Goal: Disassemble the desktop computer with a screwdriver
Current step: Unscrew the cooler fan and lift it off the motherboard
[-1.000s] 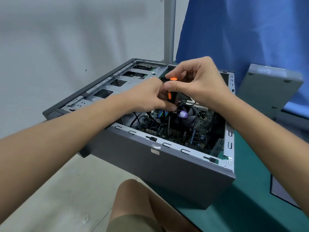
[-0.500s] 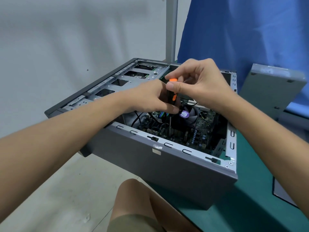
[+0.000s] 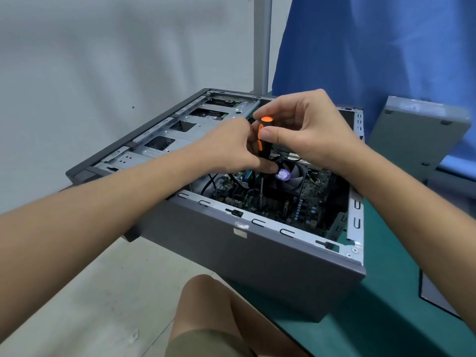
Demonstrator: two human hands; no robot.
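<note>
Turned a little since half a second ago, the screwdriver (image 3: 266, 147) now shows its orange stripes at a new angle, while both hands stay where they were over the open desktop computer (image 3: 257, 261).

The screwdriver stands almost upright inside the case, its steel shaft dropping beside the CPU fan (image 3: 292, 177) toward the motherboard (image 3: 309, 197); the tip is lost among the components, so the screw cannot be made out. The right hand (image 3: 306, 130) pinches the top of the black-and-orange handle between thumb and curled fingers, just under the orange cap. The left hand (image 3: 229, 148) is curled round the lower handle, thumb lying across its base, apparently steadying it.

The tool looks light and stiff, its ribbed handle made for a fingertip twist. The computer is another matter: a grey steel tower lying on its side at the corner of a green work mat (image 3: 386, 318), likely heavy and rigid. It is best held by its outer walls and never by the board, whose small parts and cables look fragile. The stamped rim may be sharp.

Inside, the fan carries a purple hub sticker, black cables loop past it, and a bare metal drive cage (image 3: 180, 127) fills the far end. The removed side panel (image 3: 417, 132) leans against a blue curtain (image 3: 373, 47) to the right, and a grey post (image 3: 262, 42) rises behind — the person's knee (image 3: 206, 305) shows below.
</note>
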